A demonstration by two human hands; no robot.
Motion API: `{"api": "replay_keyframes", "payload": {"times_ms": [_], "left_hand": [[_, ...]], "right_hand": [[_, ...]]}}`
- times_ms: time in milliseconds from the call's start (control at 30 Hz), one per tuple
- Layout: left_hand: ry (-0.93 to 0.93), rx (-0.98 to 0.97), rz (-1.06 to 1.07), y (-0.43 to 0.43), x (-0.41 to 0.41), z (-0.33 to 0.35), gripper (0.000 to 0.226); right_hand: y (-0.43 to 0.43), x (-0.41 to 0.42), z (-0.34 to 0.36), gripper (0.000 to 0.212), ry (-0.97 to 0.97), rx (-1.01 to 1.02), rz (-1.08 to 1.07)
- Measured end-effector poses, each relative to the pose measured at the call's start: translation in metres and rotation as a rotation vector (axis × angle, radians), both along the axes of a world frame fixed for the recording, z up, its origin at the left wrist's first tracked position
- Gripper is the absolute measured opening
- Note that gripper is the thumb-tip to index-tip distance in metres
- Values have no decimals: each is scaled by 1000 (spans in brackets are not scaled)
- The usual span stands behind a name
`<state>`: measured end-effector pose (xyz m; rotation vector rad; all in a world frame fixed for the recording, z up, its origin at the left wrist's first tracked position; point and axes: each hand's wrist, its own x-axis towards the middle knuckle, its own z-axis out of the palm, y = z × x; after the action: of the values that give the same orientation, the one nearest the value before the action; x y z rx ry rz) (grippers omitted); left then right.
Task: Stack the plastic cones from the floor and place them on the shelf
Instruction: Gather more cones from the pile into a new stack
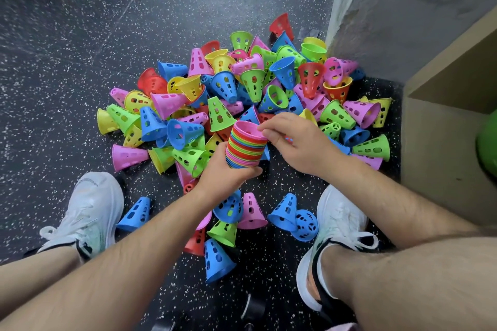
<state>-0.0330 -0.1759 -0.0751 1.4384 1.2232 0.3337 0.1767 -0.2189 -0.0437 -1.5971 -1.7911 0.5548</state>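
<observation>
A big pile of loose plastic cones [242,88] in pink, blue, green, yellow and red lies on the dark speckled floor in front of me. My left hand [226,169] grips the lower part of a nested stack of cones [246,145], held wide end up with a pink cone on top. My right hand [293,140] is at the stack's upper rim, fingertips touching the pink top cone. A wooden shelf box [443,121] stands at the right.
My two white shoes [88,212] [336,226] stand on either side of several stray cones [290,212] near my feet. A grey wall [403,8] rises at the back right. A green round object [488,140] sits in the shelf. Dark dumbbell-like items [252,309] lie at the bottom edge.
</observation>
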Motion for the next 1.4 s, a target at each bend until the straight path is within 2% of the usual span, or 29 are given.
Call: {"api": "replay_keyframes", "payload": {"times_ms": [133,200,333,500,567,667,767,967,1067,1267,1400], "left_hand": [[4,10,25,4,-9,-1,63],[2,5,22,6,-15,-1,67],[-21,-5,54,6,-20,6,60],[-34,-10,51,5,-28,11,52],[-36,-8,49,6,-30,13,50],[-41,1,31,6,-32,15,47],[-50,-9,37,7,-35,14,47],[-24,-15,35,8,-37,13,55],[-15,-26,40,7,-39,12,61],[-29,13,19,3,-38,20,46],[40,7,30,2,-48,24,58]], "right_hand": [[4,-7,-7,23,114,-116,-189],[8,-9,-16,23,107,-196,-276],[16,-15,-41,17,88,-346,-352],[21,-24,-65,36,31,-591,-411],[22,-27,-71,34,-1,-610,-392],[20,-31,-73,17,-33,-574,-347],[20,-29,-63,16,-12,-464,-351],[30,-14,-17,16,8,-5,-447],[33,-18,-1,16,5,151,-321],[22,-36,-6,19,-78,111,96],[12,-36,2,26,14,-16,145]]}}
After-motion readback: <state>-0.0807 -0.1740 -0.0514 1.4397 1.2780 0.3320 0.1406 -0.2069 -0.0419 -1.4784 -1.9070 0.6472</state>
